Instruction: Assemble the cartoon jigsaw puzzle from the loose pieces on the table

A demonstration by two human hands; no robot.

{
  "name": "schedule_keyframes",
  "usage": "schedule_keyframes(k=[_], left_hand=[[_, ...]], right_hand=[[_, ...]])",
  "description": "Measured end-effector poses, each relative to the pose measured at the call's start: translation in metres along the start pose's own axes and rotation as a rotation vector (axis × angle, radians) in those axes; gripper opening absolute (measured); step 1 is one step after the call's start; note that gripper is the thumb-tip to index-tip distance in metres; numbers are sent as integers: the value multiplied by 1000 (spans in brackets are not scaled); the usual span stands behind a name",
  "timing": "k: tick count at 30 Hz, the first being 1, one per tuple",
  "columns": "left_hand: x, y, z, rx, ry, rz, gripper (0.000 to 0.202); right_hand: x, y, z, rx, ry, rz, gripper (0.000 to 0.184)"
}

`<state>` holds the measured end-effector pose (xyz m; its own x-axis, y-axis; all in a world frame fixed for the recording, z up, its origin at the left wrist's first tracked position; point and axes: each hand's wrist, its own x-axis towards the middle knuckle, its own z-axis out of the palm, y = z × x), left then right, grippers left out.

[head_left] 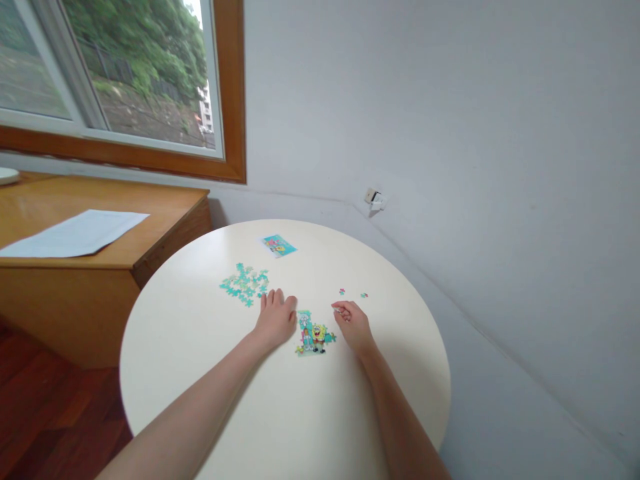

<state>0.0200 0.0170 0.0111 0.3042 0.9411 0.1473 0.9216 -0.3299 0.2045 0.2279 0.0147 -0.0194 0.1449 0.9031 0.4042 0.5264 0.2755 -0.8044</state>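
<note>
A partly joined jigsaw puzzle (318,333) lies on the round table, showing a yellow cartoon figure and a pale teal one. My left hand (277,320) rests on the tabletop just left of it, fingers apart and slightly bent, with nothing visible in them. Beyond those fingertips is a pile of loose teal and green puzzle pieces (245,283). To the right of the joined part, my right hand (354,325) is closed in a pinch on a small puzzle piece, mostly hidden by the fingers. Two loose pieces, one pink (342,291) and one multicoloured (365,295), lie beyond it.
A small picture card (279,246) lies near the far edge of the white round table (300,427). At the left stands a wooden desk (165,200) with a paper sheet (85,233). A wall socket with a plug (375,198) is behind the table, below a window.
</note>
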Motion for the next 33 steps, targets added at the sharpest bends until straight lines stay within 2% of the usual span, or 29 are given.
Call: schedule_keyframes(k=[33], left_hand=[[1, -3, 4, -46, 25, 27, 30]], right_hand=[[-1, -4, -1, -37, 11, -5, 19]])
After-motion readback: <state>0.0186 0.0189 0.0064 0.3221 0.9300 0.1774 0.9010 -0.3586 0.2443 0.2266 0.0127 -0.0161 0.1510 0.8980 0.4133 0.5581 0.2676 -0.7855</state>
